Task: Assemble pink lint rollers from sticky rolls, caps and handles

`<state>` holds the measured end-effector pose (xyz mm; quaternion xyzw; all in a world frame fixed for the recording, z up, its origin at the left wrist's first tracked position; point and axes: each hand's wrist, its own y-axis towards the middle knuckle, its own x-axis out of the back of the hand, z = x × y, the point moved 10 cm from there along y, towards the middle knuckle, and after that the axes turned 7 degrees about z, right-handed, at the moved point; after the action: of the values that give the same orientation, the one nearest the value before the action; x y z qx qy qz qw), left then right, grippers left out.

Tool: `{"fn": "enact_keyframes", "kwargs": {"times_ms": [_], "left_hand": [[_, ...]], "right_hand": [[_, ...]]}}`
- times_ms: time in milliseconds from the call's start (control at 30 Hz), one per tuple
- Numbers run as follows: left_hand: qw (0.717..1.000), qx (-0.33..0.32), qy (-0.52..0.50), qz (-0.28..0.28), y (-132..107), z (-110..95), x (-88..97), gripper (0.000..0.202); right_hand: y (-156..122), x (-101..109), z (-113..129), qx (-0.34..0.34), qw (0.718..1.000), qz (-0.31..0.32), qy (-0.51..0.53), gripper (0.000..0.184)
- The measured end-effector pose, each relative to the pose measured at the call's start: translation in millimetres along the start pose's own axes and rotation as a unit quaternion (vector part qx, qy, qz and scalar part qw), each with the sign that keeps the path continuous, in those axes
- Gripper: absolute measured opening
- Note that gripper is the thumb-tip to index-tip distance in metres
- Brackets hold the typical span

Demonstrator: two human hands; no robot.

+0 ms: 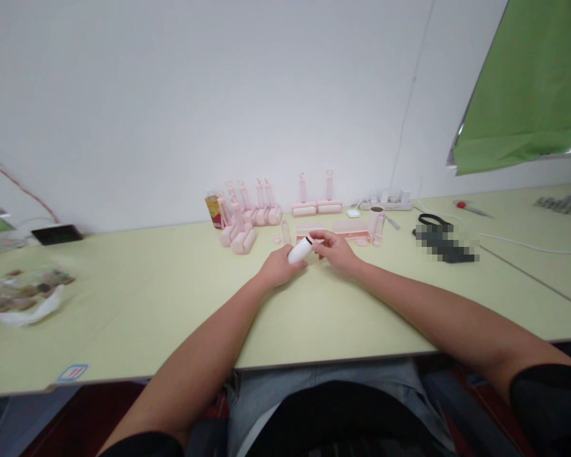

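Note:
A white lint roll (299, 251) with a dark end lies tilted in my left hand (280, 266), whose fingers and thumb are wrapped round it. At its upper right end, my right hand (335, 252) has its thumb and fingers pinched against the dark rim. Just beyond my hands are pale pink lint roller parts: two long covers (351, 227) lying flat and a small upright handle (286, 232). Several pink lint rollers (243, 240) with upright handles stand grouped to the left. Two more lint rollers (329, 190) stand near the wall.
A yellow-red carton (214, 209) stands behind the rollers. Toward the right are a pink cup (375, 219), a power strip (390, 204), a black strap-like item (435, 220) and a red-handled screwdriver (471, 207). Farther left are a black tablet (57, 234) and a plastic bag (33, 312).

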<state>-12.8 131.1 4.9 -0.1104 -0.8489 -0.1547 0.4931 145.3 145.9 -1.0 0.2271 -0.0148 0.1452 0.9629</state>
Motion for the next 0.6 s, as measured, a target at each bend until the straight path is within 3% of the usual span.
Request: {"fn": "enact_keyframes", "kwargs": {"times_ms": [600], "left_hand": [[0.998, -0.036, -0.043, 0.003, -1, -4, -0.1, 0.052]], "right_hand": [[-3, -5, 10, 0.01, 1.0, 0.026, 0.013, 0.042]]}}
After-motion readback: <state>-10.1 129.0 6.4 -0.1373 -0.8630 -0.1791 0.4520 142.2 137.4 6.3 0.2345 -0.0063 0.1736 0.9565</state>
